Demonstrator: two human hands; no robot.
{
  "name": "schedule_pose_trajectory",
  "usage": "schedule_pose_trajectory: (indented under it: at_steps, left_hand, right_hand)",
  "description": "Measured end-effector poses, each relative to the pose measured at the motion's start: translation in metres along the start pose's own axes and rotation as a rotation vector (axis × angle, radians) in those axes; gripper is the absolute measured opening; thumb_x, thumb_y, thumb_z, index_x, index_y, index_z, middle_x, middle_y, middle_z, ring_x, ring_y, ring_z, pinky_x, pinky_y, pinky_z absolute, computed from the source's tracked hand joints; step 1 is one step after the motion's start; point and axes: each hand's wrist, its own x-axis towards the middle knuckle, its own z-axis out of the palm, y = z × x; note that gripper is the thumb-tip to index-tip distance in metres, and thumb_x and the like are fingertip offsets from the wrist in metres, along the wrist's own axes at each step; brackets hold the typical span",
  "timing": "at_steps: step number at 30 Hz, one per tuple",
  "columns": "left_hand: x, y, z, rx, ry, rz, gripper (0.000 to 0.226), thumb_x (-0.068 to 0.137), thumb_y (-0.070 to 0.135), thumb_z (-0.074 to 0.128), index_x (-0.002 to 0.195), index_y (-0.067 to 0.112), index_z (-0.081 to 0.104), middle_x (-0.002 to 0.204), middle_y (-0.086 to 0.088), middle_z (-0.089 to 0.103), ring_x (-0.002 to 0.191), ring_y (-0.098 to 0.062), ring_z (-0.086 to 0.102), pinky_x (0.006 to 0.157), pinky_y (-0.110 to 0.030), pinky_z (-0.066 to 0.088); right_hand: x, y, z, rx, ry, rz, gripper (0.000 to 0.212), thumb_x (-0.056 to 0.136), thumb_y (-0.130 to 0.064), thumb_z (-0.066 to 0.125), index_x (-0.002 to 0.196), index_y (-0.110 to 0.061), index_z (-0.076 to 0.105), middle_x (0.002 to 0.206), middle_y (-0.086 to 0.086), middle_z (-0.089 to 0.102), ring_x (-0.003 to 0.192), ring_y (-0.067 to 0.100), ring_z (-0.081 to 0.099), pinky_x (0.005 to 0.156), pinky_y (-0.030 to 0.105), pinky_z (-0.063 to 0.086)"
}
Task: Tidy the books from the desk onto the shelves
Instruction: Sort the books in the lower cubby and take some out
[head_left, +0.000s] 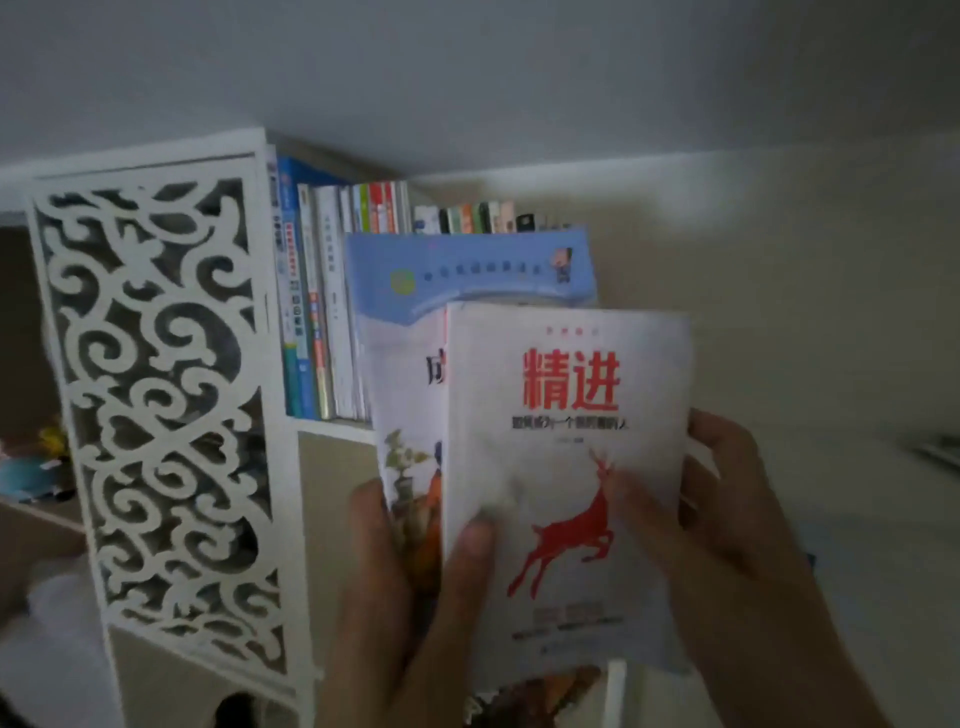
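Observation:
I hold two books upright in front of the white shelf unit (332, 431). The front one is a white book (566, 467) with red characters and a red deer. Behind it, partly hidden, is a larger blue-and-white book (467, 270). My left hand (410, 597) grips the books from the lower left, thumb on the white cover. My right hand (727, 530) holds the white book's right edge, thumb across the deer. A row of upright books (317, 312) stands on the shelf behind.
A white carved fretwork side panel (156, 415) closes the shelf's left end. More small books (467, 218) line the shelf's far part. Coloured objects (36, 467) sit in the dim space left of the panel. A pale wall fills the right side.

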Motion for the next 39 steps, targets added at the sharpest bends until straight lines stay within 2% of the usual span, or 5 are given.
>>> schedule_pose_trajectory:
  at_steps: [9, 15, 21, 35, 39]
  left_hand:
    - [0.094, 0.017, 0.141, 0.364, -0.236, 0.303, 0.019, 0.108, 0.045, 0.035, 0.114, 0.028, 0.029, 0.092, 0.001, 0.070, 0.067, -0.017, 0.072, 0.057, -0.035, 0.062]
    - [0.114, -0.018, 0.172, 0.892, -0.057, 0.560, 0.022, 0.097, 0.038, 0.065, 0.100, 0.017, 0.057, 0.067, 0.001, 0.068, 0.045, -0.017, 0.065, 0.039, -0.025, 0.038]
    - [0.119, -0.029, 0.177, 0.972, 0.230, 0.588, 0.055, 0.102, 0.030, 0.059, 0.150, 0.005, 0.048, 0.121, -0.014, 0.063, 0.104, -0.029, 0.060, 0.087, -0.044, 0.050]
    - [0.111, -0.038, 0.176, 0.834, 0.176, 0.548, 0.064, 0.091, 0.027, 0.066, 0.151, 0.011, 0.049, 0.130, -0.013, 0.054, 0.110, -0.028, 0.051, 0.090, -0.044, 0.049]
    - [0.113, -0.038, 0.176, 0.804, 0.228, 0.502, 0.070, 0.093, 0.036, 0.065, 0.153, 0.008, 0.044, 0.140, -0.019, 0.045, 0.124, -0.035, 0.049, 0.100, -0.051, 0.049]
  right_hand:
    - [0.173, -0.004, -0.094, -0.061, 0.163, -0.013, 0.047, 0.089, 0.001, 0.068, 0.132, -0.005, 0.050, 0.109, 0.017, 0.071, 0.080, 0.025, 0.071, 0.066, 0.038, 0.055]
    - [0.221, 0.046, -0.092, -0.009, 0.135, 0.114, 0.026, 0.086, 0.004, 0.070, 0.108, -0.005, 0.061, 0.097, 0.012, 0.070, 0.070, 0.016, 0.071, 0.053, 0.030, 0.057]
    - [0.241, 0.068, -0.083, -0.083, 0.059, 0.074, 0.019, 0.085, -0.003, 0.074, 0.102, -0.012, 0.070, 0.090, 0.007, 0.077, 0.079, 0.022, 0.075, 0.071, 0.039, 0.062]
    - [0.232, 0.103, -0.074, -0.924, -0.089, -0.235, 0.036, 0.091, -0.061, 0.047, 0.120, -0.044, 0.061, 0.124, -0.007, 0.054, 0.110, 0.013, 0.052, 0.095, 0.031, 0.048]
    - [0.208, 0.082, -0.069, -0.387, -0.243, -0.062, 0.041, 0.083, -0.063, 0.067, 0.119, -0.043, 0.062, 0.110, -0.013, 0.068, 0.095, 0.006, 0.069, 0.080, 0.032, 0.059]
